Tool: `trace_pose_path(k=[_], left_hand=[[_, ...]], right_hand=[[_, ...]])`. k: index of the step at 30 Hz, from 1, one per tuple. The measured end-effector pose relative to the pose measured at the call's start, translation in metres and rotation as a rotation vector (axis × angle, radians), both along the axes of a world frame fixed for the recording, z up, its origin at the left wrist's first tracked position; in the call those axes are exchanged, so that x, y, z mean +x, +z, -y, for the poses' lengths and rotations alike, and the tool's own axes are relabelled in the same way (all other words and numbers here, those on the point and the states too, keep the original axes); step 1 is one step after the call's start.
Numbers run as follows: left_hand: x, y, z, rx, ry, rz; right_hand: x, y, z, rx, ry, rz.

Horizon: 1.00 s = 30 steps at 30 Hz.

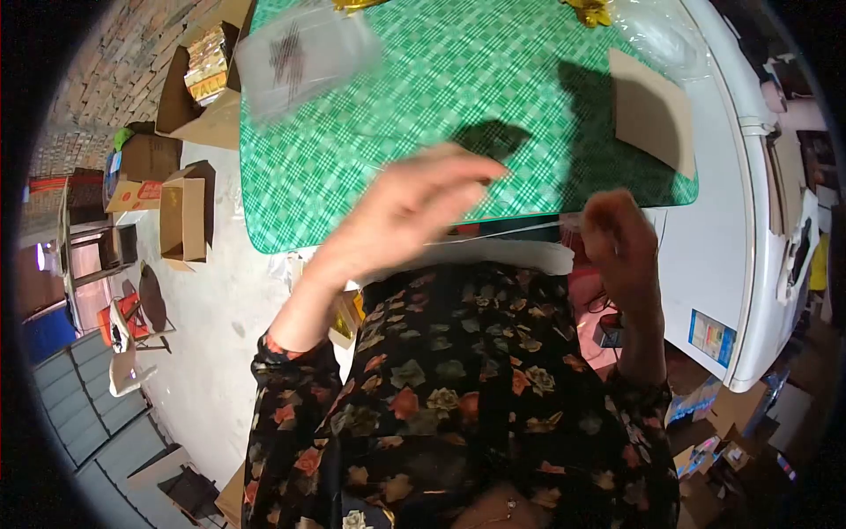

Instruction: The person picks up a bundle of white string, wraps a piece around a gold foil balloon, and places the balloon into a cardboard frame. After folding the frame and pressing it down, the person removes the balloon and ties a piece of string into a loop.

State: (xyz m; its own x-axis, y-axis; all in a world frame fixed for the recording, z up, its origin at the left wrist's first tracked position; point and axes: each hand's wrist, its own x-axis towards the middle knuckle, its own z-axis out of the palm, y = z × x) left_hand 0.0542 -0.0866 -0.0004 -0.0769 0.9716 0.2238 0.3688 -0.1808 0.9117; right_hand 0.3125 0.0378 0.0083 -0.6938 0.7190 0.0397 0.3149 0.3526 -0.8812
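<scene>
My left hand [410, 207] is above the near edge of the table, blurred by motion. Its fingers stretch to the right, with a gap between them and nothing visible in the gap. Off the table's near right corner, my right hand [621, 238] is in shadow with its fingers curled in; what they hold, if anything, is hidden. Between the hands, a thin pale strand [511, 231] crosses just below the table edge. Across my lap lies a white rolled edge [533, 256], over a dark floral garment [458, 353].
A green checked cloth [423, 79] covers the table. On it are a clear plastic bag [304, 57], a brown cardboard piece [652, 110] and gold foil [589, 11]. A white appliance [718, 238] stands at right. Open cardboard boxes [183, 220] sit on the floor at left.
</scene>
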Motion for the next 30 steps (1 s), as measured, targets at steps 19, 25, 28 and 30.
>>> trace_pose_path(k=[19,25,28,30], left_hand=[[-0.009,0.108,-0.056,-0.073,-0.114,0.542],[-0.015,0.102,-0.063,-0.052,-0.081,0.794],[-0.035,0.105,-0.058,0.053,0.002,0.723],[-0.061,0.113,-0.050,0.195,0.002,0.700]], right_hand=[[-0.122,0.012,-0.014,-0.621,0.388,-0.727],[-0.121,0.000,-0.006,-0.591,0.390,-0.589],[-0.095,-0.018,-0.013,-0.512,0.213,-0.369],[-0.065,-0.040,-0.021,-0.327,0.260,-0.144]])
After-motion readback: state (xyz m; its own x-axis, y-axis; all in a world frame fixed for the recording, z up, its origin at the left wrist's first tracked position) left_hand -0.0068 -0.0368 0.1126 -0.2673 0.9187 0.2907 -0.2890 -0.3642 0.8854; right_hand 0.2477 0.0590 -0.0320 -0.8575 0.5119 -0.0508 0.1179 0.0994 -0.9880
